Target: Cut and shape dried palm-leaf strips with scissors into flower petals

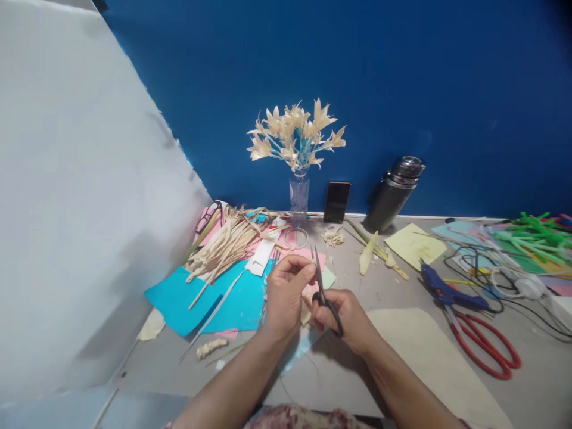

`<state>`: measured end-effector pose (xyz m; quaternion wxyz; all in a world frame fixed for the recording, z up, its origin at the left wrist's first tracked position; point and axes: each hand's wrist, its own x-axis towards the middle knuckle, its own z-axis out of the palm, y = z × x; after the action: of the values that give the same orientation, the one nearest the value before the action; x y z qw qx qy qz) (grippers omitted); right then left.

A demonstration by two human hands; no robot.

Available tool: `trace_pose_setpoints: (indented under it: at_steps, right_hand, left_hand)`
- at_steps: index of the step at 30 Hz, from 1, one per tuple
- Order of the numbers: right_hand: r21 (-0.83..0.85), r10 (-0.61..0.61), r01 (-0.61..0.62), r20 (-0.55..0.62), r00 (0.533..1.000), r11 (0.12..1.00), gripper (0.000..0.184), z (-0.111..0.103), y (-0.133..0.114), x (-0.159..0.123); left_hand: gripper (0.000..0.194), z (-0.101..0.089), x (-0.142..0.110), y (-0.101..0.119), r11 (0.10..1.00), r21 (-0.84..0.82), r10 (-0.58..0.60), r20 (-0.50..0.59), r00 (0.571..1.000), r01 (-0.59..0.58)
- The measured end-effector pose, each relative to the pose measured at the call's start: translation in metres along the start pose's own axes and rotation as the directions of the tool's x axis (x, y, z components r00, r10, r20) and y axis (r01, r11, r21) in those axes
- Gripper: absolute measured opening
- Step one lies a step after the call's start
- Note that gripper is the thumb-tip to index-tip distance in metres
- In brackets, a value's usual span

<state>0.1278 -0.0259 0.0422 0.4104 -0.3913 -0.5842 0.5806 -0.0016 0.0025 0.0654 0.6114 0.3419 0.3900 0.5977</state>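
My right hand (pixel 342 316) grips a pair of black-handled scissors (pixel 330 310), fingers through the loops. Their blades point up and away, slightly parted. Close beside the blades, my left hand (pixel 288 292) is closed in a pinch, thumb against fingers. What it pinches is too small and too hidden to make out; a pale bit seems to show at the fingertips. Beyond the hands, a bunch of cream flowers with petals like dried husk (pixel 297 131) stands in a clear bottle (pixel 299 199). Left of my hands lies a heap of dried strips (pixel 227 244) over blue paper (pixel 241 304).
A tape ring (pixel 296 238), a phone (pixel 336 202) and a dark flask (pixel 393 195) are near the blue wall. On the right lie yellow paper (pixel 415 247), a blue glue gun (pixel 447 289), red-handled scissors (pixel 487 345), cables and green pipe-cleaner-like stems (pixel 531 232).
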Motion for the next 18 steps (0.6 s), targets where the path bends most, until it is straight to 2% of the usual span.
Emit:
trace_pose_setpoints:
  at_steps: [18]
  right_hand:
    - [0.015,0.049,-0.048,-0.016,0.999,0.999,0.052,0.0003,0.0070,-0.0010]
  left_hand:
    - [0.030,0.0016,-0.0021,0.0039,0.999,0.047,0.004,-0.025,1.000,-0.002]
